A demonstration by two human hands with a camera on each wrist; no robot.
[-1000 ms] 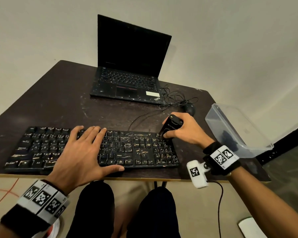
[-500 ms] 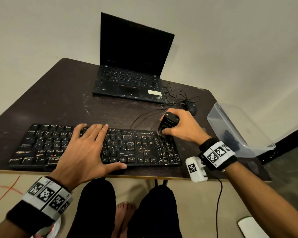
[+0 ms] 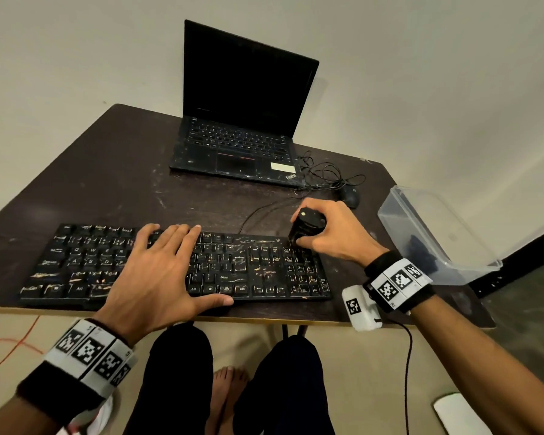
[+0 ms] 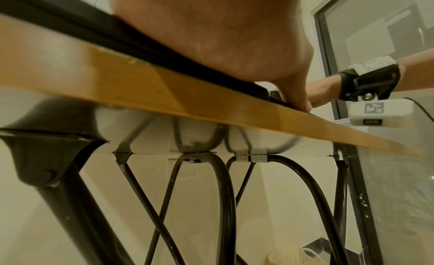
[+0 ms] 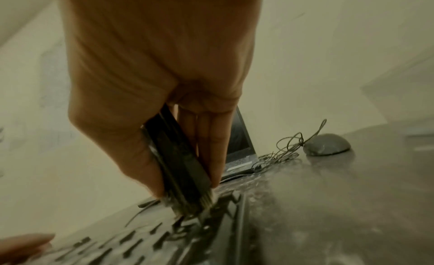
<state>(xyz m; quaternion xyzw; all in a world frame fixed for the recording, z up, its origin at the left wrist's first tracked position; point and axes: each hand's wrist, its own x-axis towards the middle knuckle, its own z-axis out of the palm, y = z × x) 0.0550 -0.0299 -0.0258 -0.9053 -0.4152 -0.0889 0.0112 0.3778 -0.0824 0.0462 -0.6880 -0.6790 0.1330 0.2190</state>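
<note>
A black keyboard (image 3: 258, 271) with dusty, streaked keys lies along the near edge of the dark table (image 3: 113, 171). My left hand (image 3: 161, 265) lies flat on its middle keys, fingers straight, thumb along the front edge. My right hand (image 3: 330, 233) grips a small black brush (image 3: 305, 227) upright over the keyboard's right end. In the right wrist view the brush (image 5: 178, 157) sits between thumb and fingers, its bristles (image 5: 187, 204) pressed against the keys. The left wrist view shows only the palm (image 4: 211, 37) above the table's wooden edge (image 4: 164, 90).
An open black laptop (image 3: 242, 120) with a dark screen stands at the back. A tangled cable and a black mouse (image 3: 350, 196) lie to its right. A clear plastic tub (image 3: 434, 233) leans at the table's right edge. My knees are below the front edge.
My right hand has moved the brush slightly back and forth over the keyboard's upper right keys. The left hand has stayed flat on the keyboard.
</note>
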